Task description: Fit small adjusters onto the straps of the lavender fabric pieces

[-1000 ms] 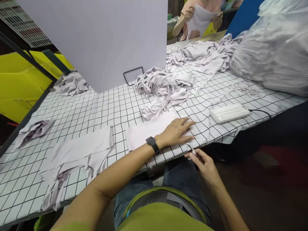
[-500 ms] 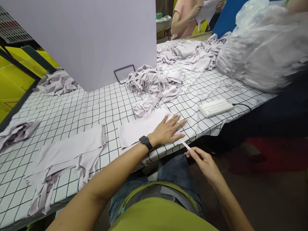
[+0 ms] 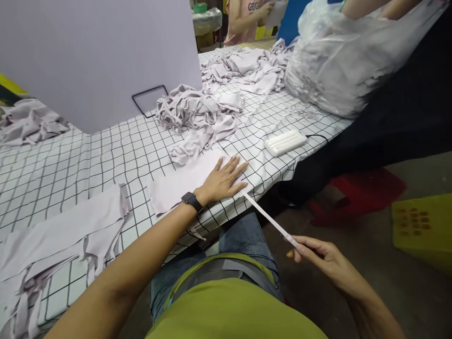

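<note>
My left hand (image 3: 223,181) lies flat with fingers spread, pressing a pale pinkish fabric piece (image 3: 169,188) onto the table near its front edge. From under that hand a narrow fabric strip (image 3: 269,217) runs taut, out past the table edge. Its outer end is pinched between the thumb and fingers of my right hand (image 3: 310,252), which is off the table to the right. To the left lies a flat stack of similar fabric pieces (image 3: 70,226), with loose straps hanging toward the table's front edge.
A tangled fabric heap (image 3: 190,110) lies beyond my left hand on the checked tablecloth (image 3: 116,150). A white corded box (image 3: 285,142) sits to its right. Farther back are more fabric (image 3: 247,66), a plastic bag (image 3: 332,61) with someone's arms over it, and a large pale panel (image 3: 106,56).
My right hand has pulled away from the table, down and to the right, so a much longer length of strip shows. My left hand stays flat on the fabric. The view has shifted right.
</note>
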{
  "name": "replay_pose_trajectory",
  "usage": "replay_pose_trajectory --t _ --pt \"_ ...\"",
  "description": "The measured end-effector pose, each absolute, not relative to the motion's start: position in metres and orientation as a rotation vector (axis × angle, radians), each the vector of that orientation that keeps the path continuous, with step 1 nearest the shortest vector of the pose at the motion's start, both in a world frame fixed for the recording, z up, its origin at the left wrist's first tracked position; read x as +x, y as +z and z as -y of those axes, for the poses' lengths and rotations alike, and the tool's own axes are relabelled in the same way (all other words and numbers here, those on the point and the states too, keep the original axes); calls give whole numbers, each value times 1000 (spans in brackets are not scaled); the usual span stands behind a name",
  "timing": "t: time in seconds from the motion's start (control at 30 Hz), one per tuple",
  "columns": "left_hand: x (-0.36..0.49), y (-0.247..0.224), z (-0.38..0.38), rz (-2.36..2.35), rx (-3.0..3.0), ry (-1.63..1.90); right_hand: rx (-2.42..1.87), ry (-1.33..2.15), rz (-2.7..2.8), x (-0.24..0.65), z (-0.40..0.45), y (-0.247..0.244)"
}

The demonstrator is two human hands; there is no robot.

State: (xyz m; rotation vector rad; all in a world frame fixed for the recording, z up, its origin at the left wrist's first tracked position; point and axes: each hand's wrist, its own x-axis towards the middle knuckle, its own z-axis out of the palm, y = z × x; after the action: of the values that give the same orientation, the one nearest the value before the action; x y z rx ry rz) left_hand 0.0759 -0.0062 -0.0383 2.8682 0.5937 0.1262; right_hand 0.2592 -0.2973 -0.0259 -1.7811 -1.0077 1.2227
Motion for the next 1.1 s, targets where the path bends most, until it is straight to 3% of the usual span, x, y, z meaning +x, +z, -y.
replay_pose_trajectory --t 0.3,0.53,1.1 --pt "76 -37 7 -561 2765 234 -1325 1100 684 255 288 5" --pt "46 -31 9 -929 2442 754 -1543 1021 975 245 223 9" --pt "53 15 64 -601 2263 716 -1643 1003 1094 226 153 0"
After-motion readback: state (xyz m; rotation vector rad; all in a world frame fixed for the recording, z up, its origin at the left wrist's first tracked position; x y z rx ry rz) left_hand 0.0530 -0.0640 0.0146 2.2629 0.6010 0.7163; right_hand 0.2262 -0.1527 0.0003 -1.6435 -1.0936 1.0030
